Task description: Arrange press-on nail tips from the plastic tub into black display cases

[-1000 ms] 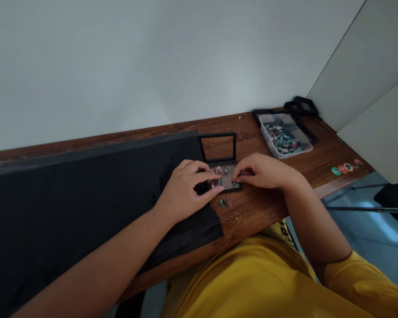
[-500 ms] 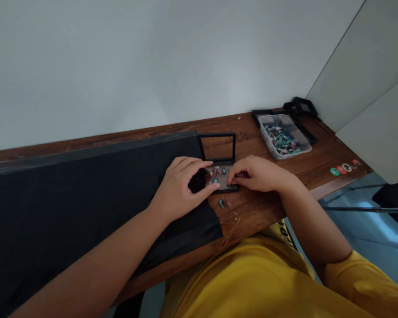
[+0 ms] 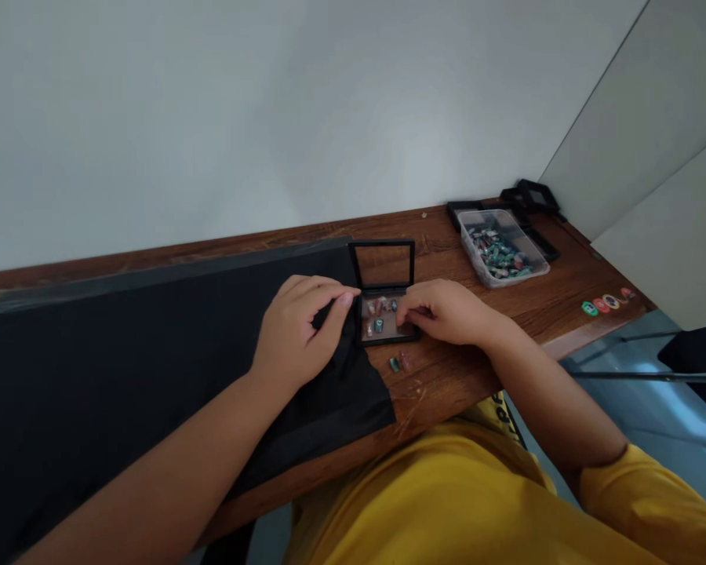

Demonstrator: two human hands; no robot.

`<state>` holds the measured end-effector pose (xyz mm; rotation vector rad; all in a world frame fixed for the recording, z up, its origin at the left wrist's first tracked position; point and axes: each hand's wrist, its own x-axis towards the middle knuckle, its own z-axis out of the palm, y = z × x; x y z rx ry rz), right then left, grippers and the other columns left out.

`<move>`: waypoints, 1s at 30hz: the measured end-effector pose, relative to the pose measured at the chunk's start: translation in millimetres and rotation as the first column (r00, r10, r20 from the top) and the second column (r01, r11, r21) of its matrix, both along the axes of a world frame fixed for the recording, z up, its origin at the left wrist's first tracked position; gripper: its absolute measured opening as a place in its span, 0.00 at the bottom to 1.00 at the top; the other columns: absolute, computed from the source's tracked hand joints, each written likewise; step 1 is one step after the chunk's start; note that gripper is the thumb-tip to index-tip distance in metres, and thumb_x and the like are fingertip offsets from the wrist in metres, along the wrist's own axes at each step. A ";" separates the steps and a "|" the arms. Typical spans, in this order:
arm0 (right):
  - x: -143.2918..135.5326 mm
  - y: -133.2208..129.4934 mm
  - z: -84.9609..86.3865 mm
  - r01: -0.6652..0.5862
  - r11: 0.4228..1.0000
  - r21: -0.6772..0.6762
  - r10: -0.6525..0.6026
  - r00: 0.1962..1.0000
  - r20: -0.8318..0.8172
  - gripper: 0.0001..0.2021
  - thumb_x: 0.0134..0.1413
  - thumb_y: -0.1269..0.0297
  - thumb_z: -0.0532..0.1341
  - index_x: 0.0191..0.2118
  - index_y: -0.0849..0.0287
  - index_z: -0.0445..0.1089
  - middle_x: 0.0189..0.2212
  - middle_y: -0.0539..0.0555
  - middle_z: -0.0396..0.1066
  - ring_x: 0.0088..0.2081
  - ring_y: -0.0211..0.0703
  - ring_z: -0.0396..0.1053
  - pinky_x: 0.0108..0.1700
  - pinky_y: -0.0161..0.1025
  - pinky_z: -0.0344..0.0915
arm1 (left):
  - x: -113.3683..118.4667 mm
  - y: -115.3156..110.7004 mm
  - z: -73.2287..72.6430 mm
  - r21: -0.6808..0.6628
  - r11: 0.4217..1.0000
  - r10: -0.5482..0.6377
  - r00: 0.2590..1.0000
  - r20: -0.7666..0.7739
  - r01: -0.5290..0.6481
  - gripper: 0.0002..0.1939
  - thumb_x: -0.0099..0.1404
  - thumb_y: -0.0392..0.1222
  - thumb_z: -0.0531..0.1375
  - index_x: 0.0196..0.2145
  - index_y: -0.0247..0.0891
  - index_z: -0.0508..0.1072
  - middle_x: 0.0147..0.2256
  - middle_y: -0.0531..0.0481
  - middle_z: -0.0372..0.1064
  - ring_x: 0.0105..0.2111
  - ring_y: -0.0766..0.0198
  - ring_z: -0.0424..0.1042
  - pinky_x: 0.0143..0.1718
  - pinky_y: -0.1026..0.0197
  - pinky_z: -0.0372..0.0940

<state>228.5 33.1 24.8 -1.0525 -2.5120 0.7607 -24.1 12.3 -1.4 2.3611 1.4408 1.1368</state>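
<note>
A small black case (image 3: pixel 388 340) lies on the wooden table with its framed see-through lid (image 3: pixel 383 265) raised. Several small coloured pieces (image 3: pixel 379 325) sit inside it. My left hand (image 3: pixel 303 326) is at the case's left edge, thumb and forefinger drawn close together; whatever may be between them is too small to tell. Over the right part of the case, my right hand (image 3: pixel 441 311) has its fingers bent down in a pinch, and their tips hide what they hold. A green piece (image 3: pixel 394 364) and a pink piece (image 3: pixel 405 361) lie on the wood in front of the case.
A clear plastic tub (image 3: pixel 503 247) of many coloured pieces stands at the back right, with black cases (image 3: pixel 536 195) around and behind it. Round stickers (image 3: pixel 601 304) are near the table's right end. Black cloth (image 3: pixel 123 353) covers the left side.
My left hand has moved left off the case, its thumb and forefinger closing together. My right hand has shifted slightly left, still over the case.
</note>
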 end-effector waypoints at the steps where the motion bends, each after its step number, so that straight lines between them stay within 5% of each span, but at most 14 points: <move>1: -0.1 -0.5 0.8 0.021 1.000 0.012 -0.021 1.000 -0.006 0.13 0.61 0.80 0.59 0.38 0.57 0.79 0.37 0.52 0.80 0.39 0.42 0.73 0.43 0.36 0.60 | -0.9 0.2 1.0 0.019 1.000 0.003 1.000 0.013 -0.004 0.16 0.77 0.45 0.53 0.41 0.46 0.82 0.39 0.48 0.81 0.43 0.53 0.77 0.50 0.47 0.71; 9: 1.0 -5.9 14.1 0.168 0.986 -0.019 -0.165 0.981 0.106 0.07 0.56 0.72 0.65 0.38 0.59 0.81 0.23 0.47 0.70 0.26 0.37 0.61 0.35 0.36 0.51 | -2.9 0.8 0.8 0.015 1.000 0.015 1.000 0.006 -0.015 0.12 0.70 0.42 0.57 0.39 0.45 0.82 0.38 0.49 0.81 0.41 0.53 0.77 0.48 0.49 0.72; 16: -3.5 -6.5 14.9 0.189 0.981 -0.044 -0.178 0.967 0.184 0.07 0.58 0.63 0.71 0.40 0.58 0.82 0.25 0.48 0.72 0.28 0.37 0.63 0.34 0.37 0.50 | -2.8 -3.6 0.5 -0.244 0.969 -0.073 0.991 -0.110 0.044 0.13 0.64 0.46 0.56 0.31 0.46 0.81 0.22 0.55 0.73 0.20 0.63 0.66 0.24 0.60 0.61; 30: -7.8 -7.4 6.3 0.120 0.993 -0.016 -0.116 0.984 0.135 0.08 0.60 0.64 0.70 0.45 0.59 0.81 0.28 0.49 0.72 0.29 0.38 0.63 0.35 0.36 0.51 | -4.6 -0.2 -4.3 -0.170 0.983 -0.087 0.988 -0.130 0.064 0.16 0.69 0.49 0.56 0.41 0.46 0.84 0.29 0.50 0.76 0.28 0.58 0.73 0.31 0.57 0.68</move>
